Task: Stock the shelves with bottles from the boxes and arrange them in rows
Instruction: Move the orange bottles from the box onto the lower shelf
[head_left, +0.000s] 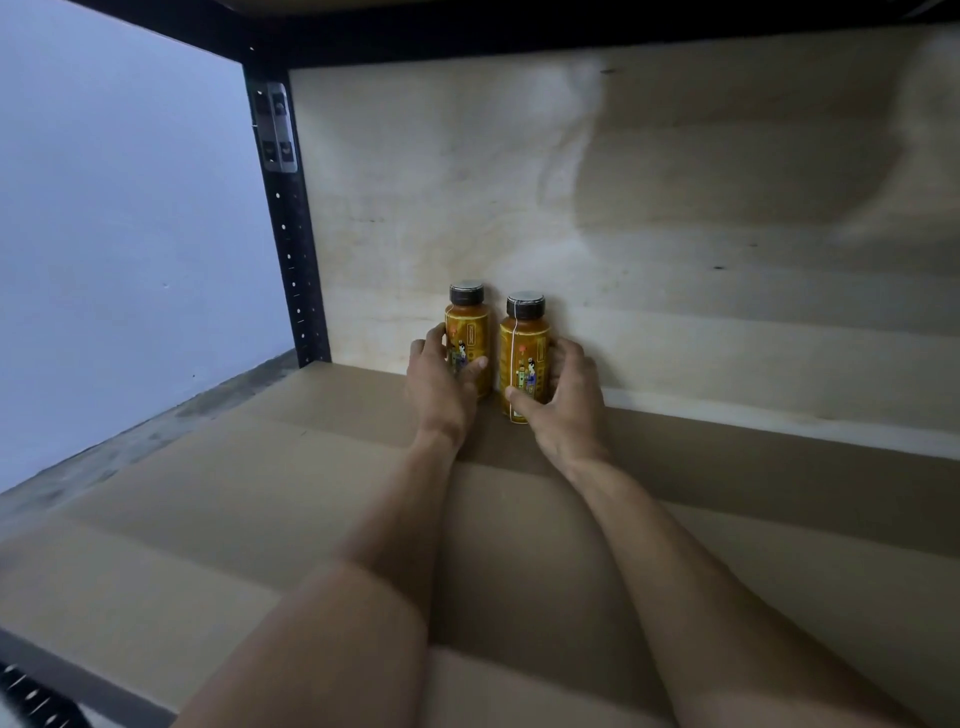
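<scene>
The left hand (439, 382) curled round the left bottle (467, 332), the right hand (563, 395) round the right bottle (524, 353). Both amber bottles stood upright, just beside each other, on the shelf (260, 467) against the plywood back panel (623, 208). The hands hid their lower sides; the label print was illegible.

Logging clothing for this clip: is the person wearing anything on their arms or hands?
The left forearm and right forearm are bare, no sleeves in view. The left hand and right hand wear no gloves; no watch, bracelet or ring is visible.
</scene>
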